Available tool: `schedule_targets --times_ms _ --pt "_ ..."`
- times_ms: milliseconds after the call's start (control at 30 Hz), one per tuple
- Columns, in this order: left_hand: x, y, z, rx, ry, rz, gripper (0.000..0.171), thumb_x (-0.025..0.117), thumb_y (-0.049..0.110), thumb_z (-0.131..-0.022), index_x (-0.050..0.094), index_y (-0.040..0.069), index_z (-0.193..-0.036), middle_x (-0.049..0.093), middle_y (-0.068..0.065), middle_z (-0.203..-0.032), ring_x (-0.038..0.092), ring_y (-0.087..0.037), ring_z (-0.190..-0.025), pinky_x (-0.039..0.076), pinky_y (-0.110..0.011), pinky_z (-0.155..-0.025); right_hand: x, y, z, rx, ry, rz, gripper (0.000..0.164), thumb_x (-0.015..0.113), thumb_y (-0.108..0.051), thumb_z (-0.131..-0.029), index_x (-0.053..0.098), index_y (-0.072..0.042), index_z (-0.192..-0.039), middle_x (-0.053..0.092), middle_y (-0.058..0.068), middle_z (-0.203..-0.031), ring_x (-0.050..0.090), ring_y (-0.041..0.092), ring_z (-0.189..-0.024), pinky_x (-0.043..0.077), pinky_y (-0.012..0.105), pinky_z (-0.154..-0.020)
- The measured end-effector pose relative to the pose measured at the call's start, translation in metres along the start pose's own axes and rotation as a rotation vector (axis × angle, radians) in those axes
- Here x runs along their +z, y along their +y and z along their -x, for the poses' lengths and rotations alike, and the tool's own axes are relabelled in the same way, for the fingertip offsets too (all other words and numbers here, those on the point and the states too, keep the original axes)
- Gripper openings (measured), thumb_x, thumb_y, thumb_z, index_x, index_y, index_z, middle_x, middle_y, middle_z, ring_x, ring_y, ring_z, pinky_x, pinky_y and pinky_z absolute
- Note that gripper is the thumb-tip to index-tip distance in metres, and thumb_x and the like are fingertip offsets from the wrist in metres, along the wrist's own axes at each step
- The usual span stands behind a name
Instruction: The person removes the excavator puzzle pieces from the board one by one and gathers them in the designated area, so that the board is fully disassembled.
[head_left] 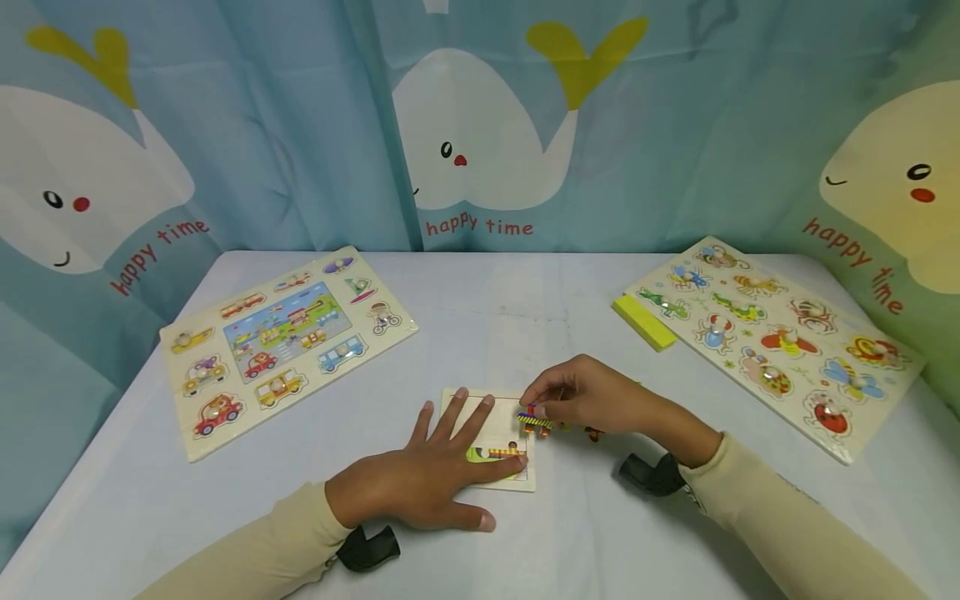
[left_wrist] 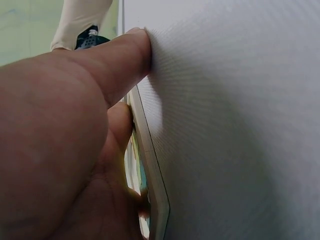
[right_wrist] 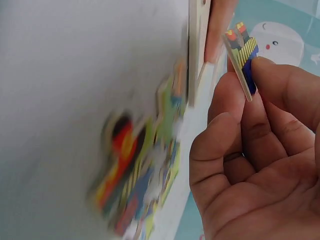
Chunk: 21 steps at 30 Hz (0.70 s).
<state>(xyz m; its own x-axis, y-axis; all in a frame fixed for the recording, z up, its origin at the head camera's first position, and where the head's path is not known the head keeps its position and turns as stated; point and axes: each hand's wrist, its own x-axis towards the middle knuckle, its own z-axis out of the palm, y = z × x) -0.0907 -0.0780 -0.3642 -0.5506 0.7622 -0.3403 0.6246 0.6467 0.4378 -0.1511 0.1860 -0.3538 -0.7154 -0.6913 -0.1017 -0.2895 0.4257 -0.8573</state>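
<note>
My left hand (head_left: 435, 475) lies palm down with fingers spread over a small wooden puzzle board (head_left: 491, 417). Part of a striped, colourful picture piece shows at the board's lower right. In the left wrist view the thumb (left_wrist: 132, 47) rests on the table beside the board's edge (left_wrist: 155, 192). Just past the board's right edge, my right hand (head_left: 596, 396) pinches a small flat puzzle piece (right_wrist: 244, 60) between thumb and fingers. It is blue with yellow-black stripes and two orange-tipped legs. Several loose puzzle pieces (right_wrist: 150, 175) lie under the right hand, mostly hidden in the head view.
A vehicle puzzle board (head_left: 285, 404) lies at the back left, and an insect puzzle board (head_left: 795, 417) at the back right. Against the latter's left edge sits a yellow block (head_left: 643, 322). Behind the white table hangs a blue curtain (head_left: 315, 167) with whales.
</note>
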Motion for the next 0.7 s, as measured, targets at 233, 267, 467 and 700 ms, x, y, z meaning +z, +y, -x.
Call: schedule_targets --times_ms 233,267,467,700 --pt "-0.001 0.002 0.000 -0.012 0.004 -0.002 0.066 0.056 0.059 -0.091 0.027 0.048 -0.150 -0.013 -0.011 -0.161 -0.025 -0.036 -0.141 -0.004 -0.069 -0.105 -0.015 0.008 0.013 0.004 0.029 0.071 0.013 0.065 -0.002 -0.091 0.074 -0.009 -0.099 0.069 -0.001 -0.093 0.053 0.011 -0.069 0.044 0.023 -0.056" --pt "-0.001 0.002 0.000 -0.015 0.002 0.001 0.067 0.056 0.059 -0.091 0.027 0.048 -0.150 -0.013 -0.011 -0.161 -0.025 -0.036 -0.141 -0.004 -0.069 -0.105 -0.017 0.009 0.014 0.003 0.032 0.075 0.013 0.065 -0.002 -0.091 0.074 -0.009 -0.098 0.069 0.000 -0.092 0.053 0.011 -0.069 0.044 0.024 -0.057" --pt "0.000 0.002 -0.001 -0.022 0.001 0.015 0.067 0.058 0.058 -0.090 0.028 0.048 -0.150 -0.013 -0.010 -0.161 -0.025 -0.035 -0.142 -0.005 -0.068 -0.105 -0.027 0.012 0.025 0.042 0.032 0.096 0.014 0.064 -0.002 -0.092 0.074 -0.008 -0.101 0.069 0.000 -0.093 0.052 0.013 -0.072 0.043 0.024 -0.059" --pt "0.000 0.002 -0.001 -0.025 0.007 0.018 0.068 0.059 0.057 -0.090 0.029 0.049 -0.150 -0.013 -0.009 -0.161 -0.025 -0.034 -0.142 -0.006 -0.067 -0.106 -0.038 0.013 0.037 0.086 0.015 0.124 0.013 0.064 -0.002 -0.092 0.074 -0.008 -0.100 0.071 -0.001 -0.097 0.058 0.013 -0.082 0.048 0.025 -0.070"
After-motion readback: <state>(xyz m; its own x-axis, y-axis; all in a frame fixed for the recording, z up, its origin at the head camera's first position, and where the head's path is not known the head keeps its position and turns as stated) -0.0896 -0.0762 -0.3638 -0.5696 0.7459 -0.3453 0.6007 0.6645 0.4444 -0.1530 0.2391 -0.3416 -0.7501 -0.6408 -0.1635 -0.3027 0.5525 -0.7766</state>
